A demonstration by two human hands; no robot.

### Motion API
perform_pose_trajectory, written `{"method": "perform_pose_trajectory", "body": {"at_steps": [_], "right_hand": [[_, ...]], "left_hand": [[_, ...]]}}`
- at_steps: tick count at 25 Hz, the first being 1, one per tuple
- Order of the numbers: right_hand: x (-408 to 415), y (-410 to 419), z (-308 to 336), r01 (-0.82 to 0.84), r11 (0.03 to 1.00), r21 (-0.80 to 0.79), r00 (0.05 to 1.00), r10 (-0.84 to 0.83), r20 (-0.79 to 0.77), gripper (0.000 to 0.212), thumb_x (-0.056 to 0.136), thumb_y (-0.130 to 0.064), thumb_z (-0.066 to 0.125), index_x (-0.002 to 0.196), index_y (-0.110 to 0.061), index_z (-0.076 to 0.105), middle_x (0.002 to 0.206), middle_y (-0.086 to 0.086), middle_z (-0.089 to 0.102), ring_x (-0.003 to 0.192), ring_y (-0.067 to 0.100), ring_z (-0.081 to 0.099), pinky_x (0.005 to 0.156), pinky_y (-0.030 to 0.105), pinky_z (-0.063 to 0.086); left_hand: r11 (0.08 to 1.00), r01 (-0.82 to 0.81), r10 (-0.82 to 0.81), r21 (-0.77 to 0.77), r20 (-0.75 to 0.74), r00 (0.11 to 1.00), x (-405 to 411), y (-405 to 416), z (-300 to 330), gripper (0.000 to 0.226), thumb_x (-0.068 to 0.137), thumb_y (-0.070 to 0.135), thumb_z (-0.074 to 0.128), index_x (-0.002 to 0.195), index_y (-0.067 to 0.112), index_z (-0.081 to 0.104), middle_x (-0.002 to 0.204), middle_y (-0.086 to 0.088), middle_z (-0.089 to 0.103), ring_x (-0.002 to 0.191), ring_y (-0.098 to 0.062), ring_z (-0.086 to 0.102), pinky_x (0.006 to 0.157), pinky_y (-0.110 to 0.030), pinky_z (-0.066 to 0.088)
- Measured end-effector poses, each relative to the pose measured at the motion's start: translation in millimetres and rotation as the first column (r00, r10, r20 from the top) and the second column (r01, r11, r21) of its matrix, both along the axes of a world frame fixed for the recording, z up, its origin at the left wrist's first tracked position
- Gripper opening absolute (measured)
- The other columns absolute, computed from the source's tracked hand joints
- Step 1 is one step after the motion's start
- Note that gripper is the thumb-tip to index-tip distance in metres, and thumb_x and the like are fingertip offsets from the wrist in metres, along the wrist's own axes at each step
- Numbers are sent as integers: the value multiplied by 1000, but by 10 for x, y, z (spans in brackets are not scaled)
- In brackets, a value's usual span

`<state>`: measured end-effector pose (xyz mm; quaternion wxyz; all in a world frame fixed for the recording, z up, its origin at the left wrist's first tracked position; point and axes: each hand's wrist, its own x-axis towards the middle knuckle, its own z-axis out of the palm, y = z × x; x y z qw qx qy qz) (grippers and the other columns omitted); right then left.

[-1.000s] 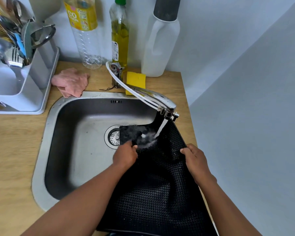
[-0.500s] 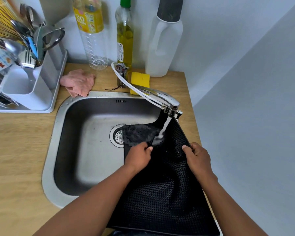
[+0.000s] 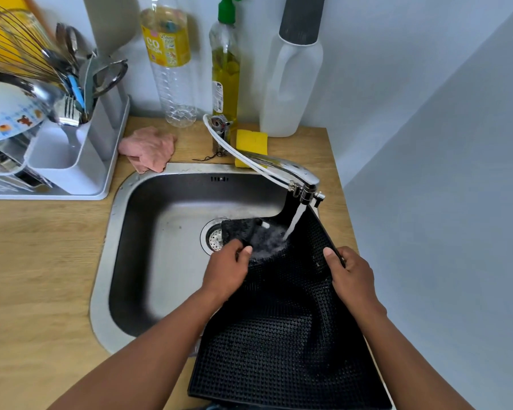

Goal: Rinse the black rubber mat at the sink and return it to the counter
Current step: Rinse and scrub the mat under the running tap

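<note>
The mat (image 3: 279, 344) drapes from the near counter (image 3: 42, 261) edge down into the sink (image 3: 160, 261), its long axis running away from the person toward the tap (image 3: 296, 179). Both hands hold its far end: the left hand (image 3: 228, 270) curls round the left edge just beside the drain (image 3: 215, 238), and the right hand (image 3: 350, 273) pinches the right edge, thumb on top. The far part lies ahead of both grips, under the running stream, so the hands flank the wet patch; the left is nearer the water. The sink holds only the mat end and water. To the left, a rack (image 3: 71, 167) holds cutlery, a whisk and a bowl.
</note>
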<state>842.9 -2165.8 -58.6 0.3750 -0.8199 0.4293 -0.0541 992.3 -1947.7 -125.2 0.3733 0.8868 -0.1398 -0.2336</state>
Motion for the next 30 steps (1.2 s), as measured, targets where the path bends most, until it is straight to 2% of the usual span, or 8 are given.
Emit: {"method": "perform_pose_trajectory", "body": {"at_steps": [2,5,12,16,18,21,26,30], "right_hand": [[1,1,13,1,1000,0,1000,-1,1,30,100,-50,59,81,-27,66,76,-5,69,71,8,63,58,24,38],[3,17,21,-4,1000,-8,1000,4,-2,31,100,-49,59,79,-27,65,75,-4,68,69,9,62,57,25,37],[-8,17,49,-20,999,-36,1000,20,-21,29,101,-50,57,84,-29,67,75,-4,70,73,10,63,62,25,41],[0,38,81,-37,998,-58,999,35,-28,29,102,-46,57,82,-27,66,73,-1,69,73,17,63,63,32,41],[2,44,93,-38,997,-63,999,36,-29,31,103,-46,56,85,-24,68,75,-1,69,74,21,63,66,37,41],[-10,31,93,-41,997,-68,998,37,-52,37,103,-50,53,84,-22,68,73,1,68,71,22,61,65,38,41],[27,92,157,-24,998,-55,998,21,-56,32,103,-47,55,85,-23,68,77,6,69,79,35,62,74,45,45],[41,145,193,-1,1000,-30,999,-1,-52,30,101,-46,58,85,-23,69,81,11,69,85,40,62,80,48,47]], "left_hand": [[985,80,-72,155,-54,996,-35,45,-90,24,98,45,55,94,24,63,87,-2,70,83,-25,66,64,-30,47],[943,-75,106,324,-78,991,79,306,-181,25,97,42,58,100,20,68,102,-10,73,100,-33,67,75,-33,49],[894,-440,447,-79,159,880,415,524,279,19,96,43,56,102,25,57,88,1,73,80,-27,67,68,-38,51],[878,-391,411,275,-16,911,594,736,270,26,98,34,56,110,11,61,109,-14,71,101,-36,66,78,-38,51],[861,-483,493,160,-31,869,655,835,396,25,99,33,57,109,11,62,109,-13,71,104,-36,66,82,-36,50],[823,-546,569,-158,210,795,799,926,953,23,99,33,60,105,13,67,98,-5,73,93,-26,67,74,-28,41],[698,-458,714,-551,486,504,1354,1262,2111,28,103,32,52,101,11,71,93,0,68,85,-12,58,72,-17,37],[648,-497,762,-577,492,422,1778,1552,2471,29,102,27,52,106,6,72,93,-4,71,82,-14,59,71,-21,37]]}}
